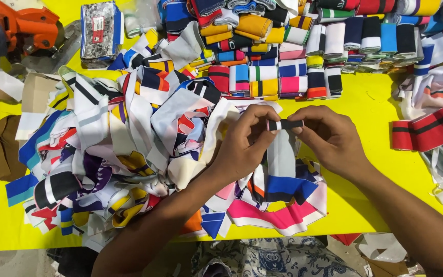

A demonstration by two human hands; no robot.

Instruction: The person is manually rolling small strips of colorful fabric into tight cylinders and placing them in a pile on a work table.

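Both my hands pinch a small black and white striped fabric strip (pixel 284 124) above the yellow table (pixel 365 118). My left hand (pixel 244 146) grips its left end with thumb and fingers. My right hand (pixel 329 136) holds its right end. The strip is stretched flat between them. Below my hands lies a loose heap of coloured fabric pieces (pixel 129 149), white, blue, pink, black and orange, spreading over the left and middle of the table.
Neat rows of folded striped ribbed bands (pixel 303 61) fill the back of the table. A red and black striped band (pixel 426 131) lies at the right with more cloth. An orange machine (pixel 16 25) and a patterned packet (pixel 100 32) sit at the back left.
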